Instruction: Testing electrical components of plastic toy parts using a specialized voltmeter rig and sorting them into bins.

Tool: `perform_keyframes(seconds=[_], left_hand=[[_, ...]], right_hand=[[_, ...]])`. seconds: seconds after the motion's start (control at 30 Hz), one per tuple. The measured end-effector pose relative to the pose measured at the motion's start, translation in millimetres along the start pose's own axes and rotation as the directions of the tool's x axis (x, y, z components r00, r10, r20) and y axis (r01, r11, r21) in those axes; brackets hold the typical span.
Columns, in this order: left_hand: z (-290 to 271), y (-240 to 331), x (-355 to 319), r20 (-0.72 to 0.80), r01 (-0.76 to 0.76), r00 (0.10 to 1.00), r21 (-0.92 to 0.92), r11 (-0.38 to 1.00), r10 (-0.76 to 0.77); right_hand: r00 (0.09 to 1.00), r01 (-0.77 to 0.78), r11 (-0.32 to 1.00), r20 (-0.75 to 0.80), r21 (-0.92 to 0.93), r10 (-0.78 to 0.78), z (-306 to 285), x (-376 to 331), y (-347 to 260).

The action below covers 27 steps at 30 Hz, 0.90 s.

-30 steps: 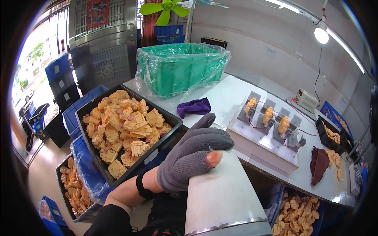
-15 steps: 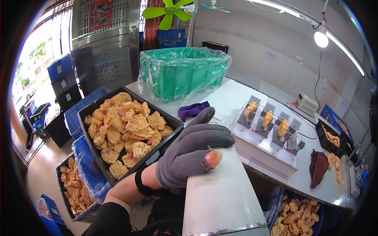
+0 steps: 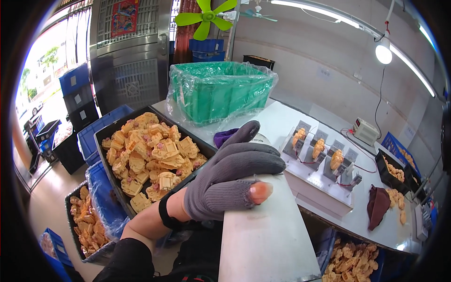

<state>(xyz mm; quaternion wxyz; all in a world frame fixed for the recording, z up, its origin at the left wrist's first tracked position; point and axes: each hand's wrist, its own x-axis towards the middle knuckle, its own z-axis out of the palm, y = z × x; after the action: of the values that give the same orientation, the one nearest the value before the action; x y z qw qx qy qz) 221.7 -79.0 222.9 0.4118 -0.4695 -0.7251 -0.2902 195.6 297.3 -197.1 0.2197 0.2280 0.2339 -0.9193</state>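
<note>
My left hand (image 3: 225, 183), in a grey knit glove with one bare fingertip showing, grips the top edge of a flat white panel (image 3: 268, 239) that stands close in front of me. The thumb lies on the panel's face and the fingers curl over its upper edge. Just left of the hand is a black tray (image 3: 101, 136) heaped with yellow moulded parts (image 3: 150, 155). Behind the fingers, a purple cloth (image 3: 224, 137) lies on the white table (image 3: 282, 120). My right hand is out of view.
A green crate lined with clear plastic (image 3: 218, 91) stands at the table's back. To the right are a white fixture holding yellow parts (image 3: 319, 150), a dark red cloth (image 3: 377, 207) and a small black tray (image 3: 392, 171). Blue crates (image 3: 91, 138) and bins of parts (image 3: 84, 221) crowd the floor.
My left hand keeps its grip on the white panel. The view has shifted slightly, so the hand and panel sit a little higher and nearer.
</note>
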Motion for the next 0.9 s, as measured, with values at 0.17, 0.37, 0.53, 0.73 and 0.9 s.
perform_keyframes(seconds=[0.17, 0.37, 0.53, 0.73, 0.9], left_hand=[[-3, 2, 7, 0.000, 0.044, 0.999, -0.029, 0.999, -0.044], [-5, 0, 11, 0.007, 0.024, 1.000, -0.011, 1.000, -0.024], [-4, -2, 12, 0.002, -0.011, 1.000, 0.003, 1.000, 0.011], [-5, -3, 17, -0.008, -0.044, 0.999, 0.024, 0.999, 0.045], [-5, -4, 21, -0.008, -0.066, 0.998, 0.023, 0.998, 0.066]], right_hand=[[1.000, -0.011, 1.000, 0.002, 0.022, 0.011, -4, 2, -1], [1.000, -0.002, 1.000, 0.018, 0.011, 0.002, -5, 4, -1], [1.000, -0.006, 1.000, 0.024, 0.017, 0.006, -6, 5, -2], [0.999, -0.003, 0.999, 0.042, 0.042, 0.001, -16, 11, -1], [0.999, -0.018, 0.998, 0.047, 0.057, 0.015, -19, 13, -3]])
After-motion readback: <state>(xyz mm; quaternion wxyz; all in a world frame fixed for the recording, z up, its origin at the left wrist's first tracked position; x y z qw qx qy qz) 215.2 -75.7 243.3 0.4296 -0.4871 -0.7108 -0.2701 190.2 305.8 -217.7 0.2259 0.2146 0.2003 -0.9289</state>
